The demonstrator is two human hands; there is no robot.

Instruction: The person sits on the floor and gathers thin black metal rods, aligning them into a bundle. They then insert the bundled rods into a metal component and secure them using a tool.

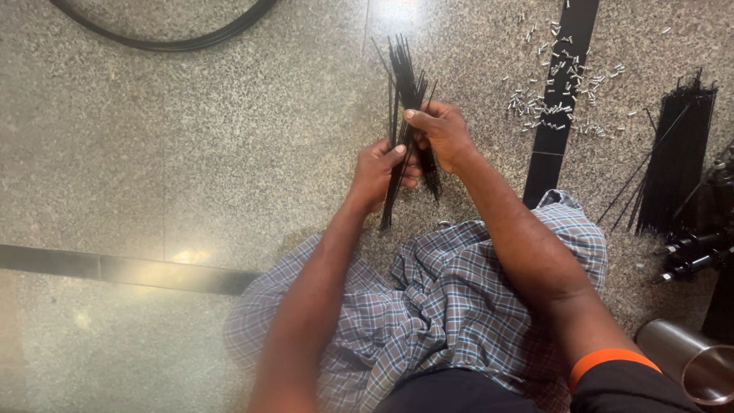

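your left hand [376, 174] and right hand [442, 131] meet on the spoke bundle [405, 99] above your lap. scattered nipples [558, 92] lie on the floor to the right, beyond them a second spoke pile [677, 153]. a metal cup [692, 363] stands by your right elbow; a rim [164, 34] lies far left ahead.

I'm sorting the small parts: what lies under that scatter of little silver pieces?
The little silver pieces lie partly on speckled stone floor and partly on a black inlaid strip crossing it. Whether more pieces sit beneath the pile of black rods cannot be seen.
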